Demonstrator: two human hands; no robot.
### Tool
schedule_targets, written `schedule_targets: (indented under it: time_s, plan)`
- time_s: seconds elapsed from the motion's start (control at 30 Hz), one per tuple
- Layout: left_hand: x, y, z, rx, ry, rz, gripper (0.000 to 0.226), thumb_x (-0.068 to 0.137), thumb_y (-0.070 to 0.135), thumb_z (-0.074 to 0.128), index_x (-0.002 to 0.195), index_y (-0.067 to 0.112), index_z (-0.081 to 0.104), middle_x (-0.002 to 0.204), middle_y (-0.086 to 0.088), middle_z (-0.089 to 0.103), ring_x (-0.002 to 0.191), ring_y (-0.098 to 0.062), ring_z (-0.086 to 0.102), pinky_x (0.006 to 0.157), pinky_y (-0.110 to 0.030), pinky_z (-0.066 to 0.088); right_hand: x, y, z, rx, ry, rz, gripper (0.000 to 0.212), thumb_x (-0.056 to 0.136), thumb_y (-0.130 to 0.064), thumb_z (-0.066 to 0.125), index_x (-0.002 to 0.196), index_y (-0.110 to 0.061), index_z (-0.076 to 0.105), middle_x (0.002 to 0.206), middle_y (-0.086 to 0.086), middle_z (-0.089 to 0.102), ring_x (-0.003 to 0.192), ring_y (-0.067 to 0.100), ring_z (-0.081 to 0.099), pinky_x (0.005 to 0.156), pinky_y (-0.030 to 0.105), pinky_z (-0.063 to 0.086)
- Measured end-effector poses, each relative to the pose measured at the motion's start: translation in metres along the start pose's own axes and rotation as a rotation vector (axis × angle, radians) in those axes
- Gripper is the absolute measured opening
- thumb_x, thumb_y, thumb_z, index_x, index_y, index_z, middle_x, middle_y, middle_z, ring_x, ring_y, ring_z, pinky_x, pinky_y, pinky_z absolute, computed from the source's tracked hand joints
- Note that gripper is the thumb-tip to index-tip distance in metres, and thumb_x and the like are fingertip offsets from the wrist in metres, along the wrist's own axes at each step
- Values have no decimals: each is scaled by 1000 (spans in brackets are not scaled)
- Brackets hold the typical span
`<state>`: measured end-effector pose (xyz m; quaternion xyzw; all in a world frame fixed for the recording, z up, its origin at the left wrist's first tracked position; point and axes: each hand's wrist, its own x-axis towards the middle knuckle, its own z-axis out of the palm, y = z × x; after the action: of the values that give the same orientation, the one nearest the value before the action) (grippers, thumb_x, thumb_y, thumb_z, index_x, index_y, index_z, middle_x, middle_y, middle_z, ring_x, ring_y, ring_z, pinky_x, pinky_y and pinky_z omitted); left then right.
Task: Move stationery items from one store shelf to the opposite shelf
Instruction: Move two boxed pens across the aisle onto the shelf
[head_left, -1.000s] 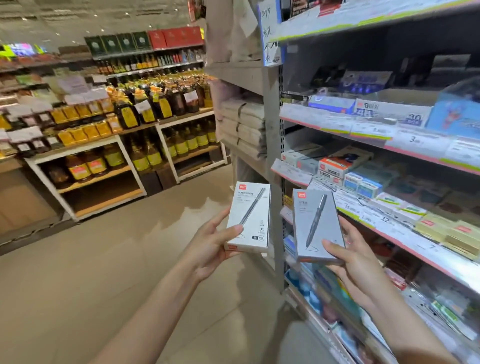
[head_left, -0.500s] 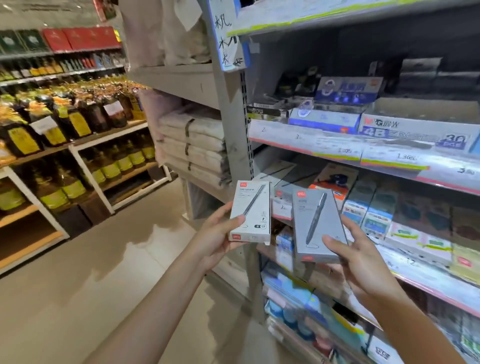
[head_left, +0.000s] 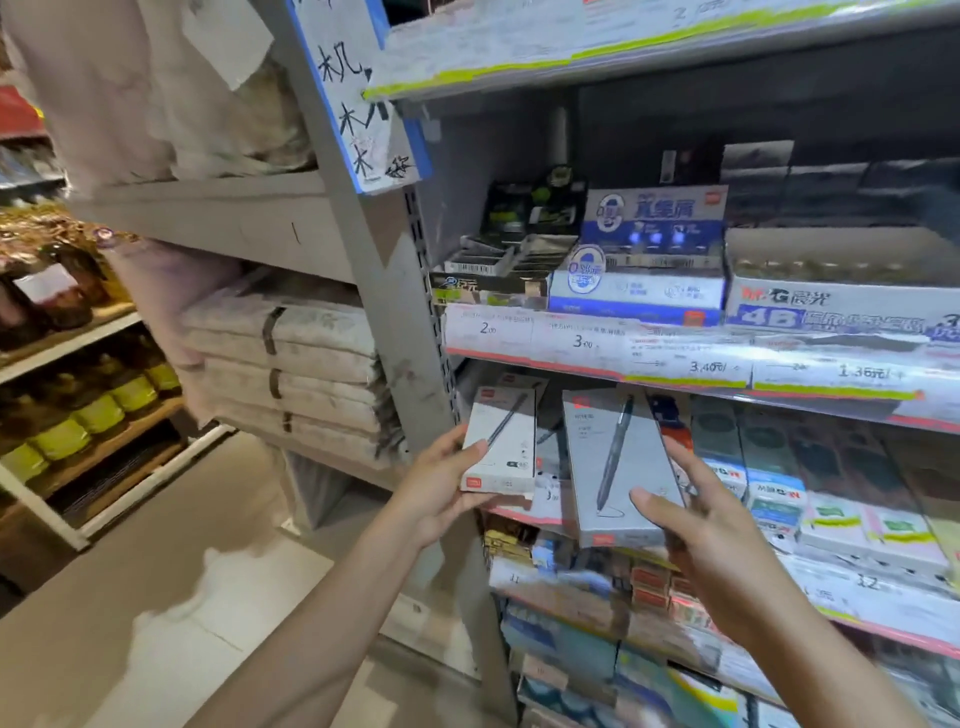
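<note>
My left hand (head_left: 441, 483) grips a white pen box (head_left: 501, 441) by its lower left edge, thumb across the front. My right hand (head_left: 711, 540) holds a larger grey pen box (head_left: 613, 462) from below and the right side, thumb on its front. Both boxes stand upright, side by side, in front of the stationery shelf (head_left: 675, 364). They sit level with the second tier, whose front strip carries price tags. That tier holds several small eraser and correction-tape boxes (head_left: 779, 493) to the right of my hands.
A grey upright post (head_left: 395, 312) bounds the stationery shelf on the left. Left of it lie stacked paper bundles (head_left: 291, 364). Bottles (head_left: 78, 415) fill a wooden rack at far left. A blue-white display box (head_left: 644, 260) stands on the tier above. Beige floor (head_left: 156, 597) lies below.
The view has swung right and closer to the stationery shelf. Both hands have carried their boxes up to the front of the second tier, keeping the same grips.
</note>
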<state>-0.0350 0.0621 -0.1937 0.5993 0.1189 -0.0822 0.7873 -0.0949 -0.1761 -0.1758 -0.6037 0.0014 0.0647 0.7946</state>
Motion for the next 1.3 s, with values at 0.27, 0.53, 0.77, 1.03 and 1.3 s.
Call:
schedule_targets:
  time_s: [0.27, 0.53, 0.77, 1.03, 1.3]
  plan:
    - [21, -5, -26, 275, -65, 133, 70, 67, 0, 77, 128, 20, 48, 108, -5, 67, 95, -25, 67, 77, -37, 58, 8, 7, 19, 22, 140, -9, 48, 87, 4, 54, 126, -22, 48, 101, -9, 63, 55, -7, 60, 43, 5, 41]
    - [30, -5, -26, 717, 88, 332, 67, 81, 38, 66, 140, 34, 34, 73, 8, 68, 57, -10, 62, 68, -33, 58, 19, 22, 47, -26, 215, -8, 50, 87, -4, 58, 127, -30, 44, 99, -9, 65, 67, 2, 68, 50, 11, 48]
    - [31, 12, -18, 1459, 181, 538, 61, 90, 56, 39, 140, 20, 37, 82, -9, 71, 77, -25, 66, 62, -32, 47, 39, 12, 70, -210, 292, -22, 46, 87, -10, 60, 127, -23, 40, 116, 3, 60, 94, 20, 64, 75, 28, 55]
    - [35, 5, -12, 1501, -179, 990, 52, 74, 27, 45, 125, 15, 51, 118, -4, 51, 114, -22, 45, 106, -40, 33, 72, -1, 81, -589, 357, -8, 32, 86, -20, 60, 111, -7, 45, 111, 14, 62, 98, 27, 61, 81, 37, 52]
    - [43, 8, 2, 1578, -266, 807, 61, 88, 52, 45, 144, 33, 28, 150, 1, 36, 140, -18, 25, 116, -39, 7, 79, 1, 84, -955, 270, 22, 51, 86, -37, 59, 123, -5, 42, 125, 16, 38, 97, 24, 48, 75, 26, 37]
